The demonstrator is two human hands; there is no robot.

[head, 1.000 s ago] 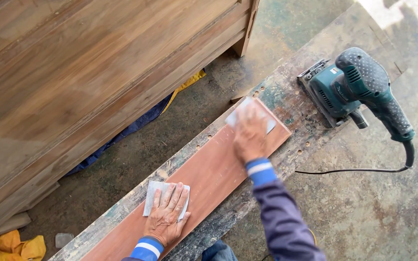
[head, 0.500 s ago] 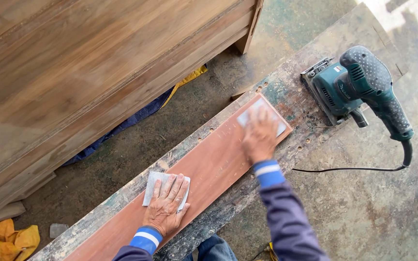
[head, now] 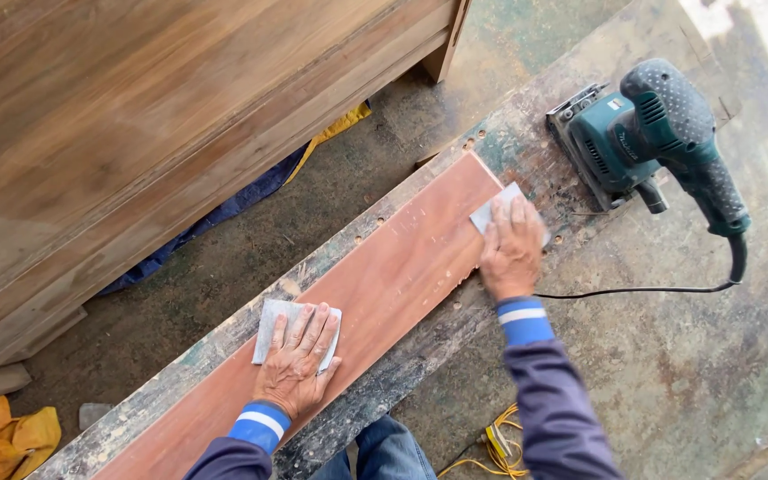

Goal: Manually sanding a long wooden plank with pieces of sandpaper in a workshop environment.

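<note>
Pressing grey sandpaper sheets (head: 270, 327), reddish board (head: 393, 267)

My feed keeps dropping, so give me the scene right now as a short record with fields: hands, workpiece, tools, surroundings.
left hand: left hand flat on a grey sandpaper sheet, mid-board
right hand: right hand pressing a second sandpaper piece at the board's far corner
workpiece: reddish board lying on a worn plank
tool: teal electric sander resting beyond the board's end, cord trailing right
surroundings: large wooden cabinet upper left; yellow cloth lower left
</note>
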